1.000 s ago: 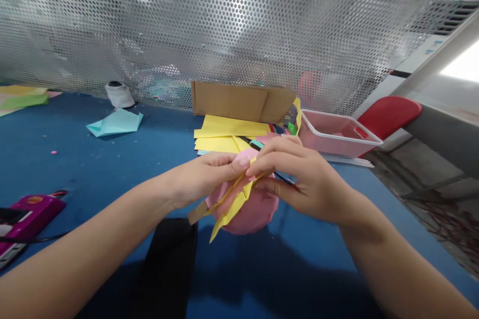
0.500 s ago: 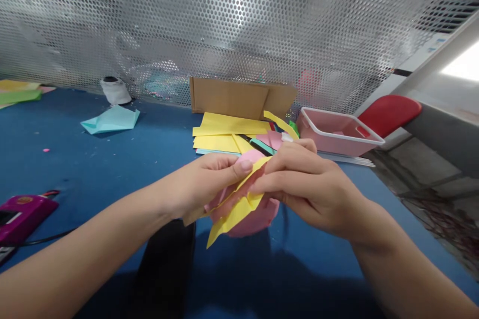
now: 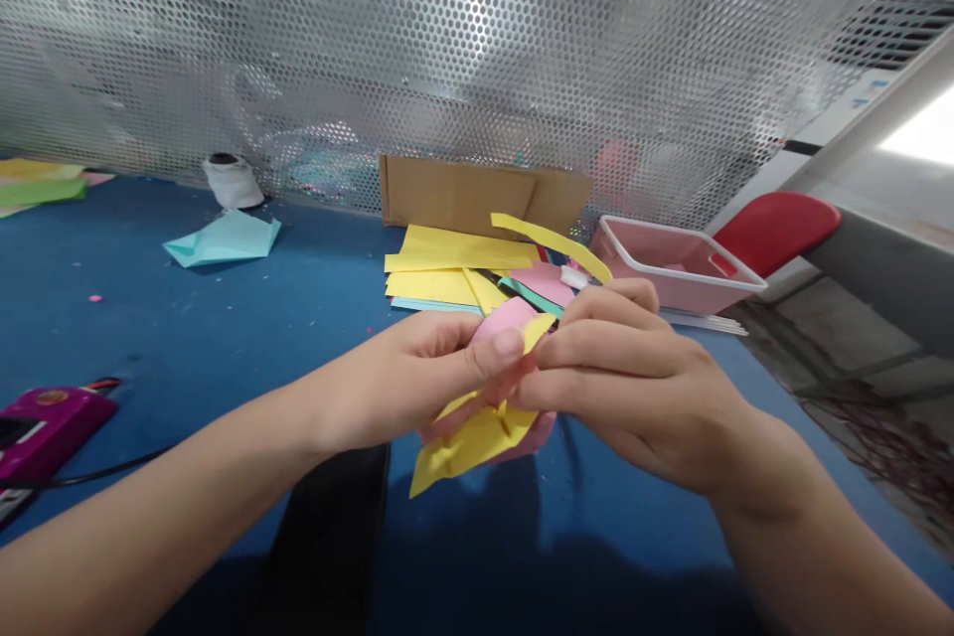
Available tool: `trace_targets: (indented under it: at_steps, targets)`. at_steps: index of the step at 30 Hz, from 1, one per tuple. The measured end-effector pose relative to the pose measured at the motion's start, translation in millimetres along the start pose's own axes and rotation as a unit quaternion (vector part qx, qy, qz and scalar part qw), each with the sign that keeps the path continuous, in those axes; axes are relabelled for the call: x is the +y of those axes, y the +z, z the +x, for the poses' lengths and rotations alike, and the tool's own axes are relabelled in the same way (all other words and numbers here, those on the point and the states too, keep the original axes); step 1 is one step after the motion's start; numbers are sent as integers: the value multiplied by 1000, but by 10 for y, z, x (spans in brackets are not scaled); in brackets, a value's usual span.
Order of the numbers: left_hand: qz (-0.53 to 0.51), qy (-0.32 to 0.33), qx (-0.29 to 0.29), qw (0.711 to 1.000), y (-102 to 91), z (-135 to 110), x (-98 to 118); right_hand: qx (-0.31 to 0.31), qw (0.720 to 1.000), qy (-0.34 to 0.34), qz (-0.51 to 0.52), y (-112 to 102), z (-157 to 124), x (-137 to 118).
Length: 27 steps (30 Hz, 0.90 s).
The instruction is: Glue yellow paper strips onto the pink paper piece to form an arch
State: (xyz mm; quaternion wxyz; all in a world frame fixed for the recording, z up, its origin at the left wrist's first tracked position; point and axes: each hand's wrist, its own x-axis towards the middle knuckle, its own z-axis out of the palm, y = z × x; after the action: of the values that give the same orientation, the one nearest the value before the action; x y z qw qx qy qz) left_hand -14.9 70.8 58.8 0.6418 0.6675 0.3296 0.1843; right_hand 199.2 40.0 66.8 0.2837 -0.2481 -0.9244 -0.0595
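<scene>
On the near side of the cardboard [image 3: 454,191], the left hand [image 3: 432,363] and right hand [image 3: 648,378] pinch yellow paper [image 3: 466,447] against a pink shape [image 3: 511,315], seemingly half-joined, its lower yellow edge hanging loose.

On your blue table [image 3: 224,343] lay a folded light-blue paper [image 3: 224,239], a purple device [image 3: 66,422], a flat black object [image 3: 333,517] near you, and a stack of yellow sheets [image 3: 432,285].

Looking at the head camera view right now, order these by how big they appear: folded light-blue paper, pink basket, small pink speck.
Largest to smallest:
1. Pink basket
2. Folded light-blue paper
3. Pink speck
</scene>
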Motion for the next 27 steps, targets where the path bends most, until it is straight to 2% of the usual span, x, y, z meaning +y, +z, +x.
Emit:
trace_targets:
  at_steps: [3, 9, 12, 15, 17, 23, 27]
  targets:
    - [14, 33, 17, 999, 43, -40, 10, 21, 1000, 3, -24, 18, 7, 4]
    - [107, 63, 118, 985, 190, -91, 51, 51, 997, 3, -61, 22, 16, -8]
    - [149, 71, 143, 976, 215, -104, 65, 55, 997, -7, -56, 16, 14, -13]
    - [147, 56, 144, 977, 221, -116, 78, 38, 998, -10, -44, 11, 0, -19]
    - [132, 54, 125, 982, 217, -128, 90, 35, 999, -18, -30, 6, -9, -24]
    - [102, 82, 80, 988, 179, -177, 122, 57, 998, -18, -2, -12, 0, -24]
    - [137, 119, 111, 977, 197, -195, 119, 74, 997, -20, -22, -41, 6, -37]
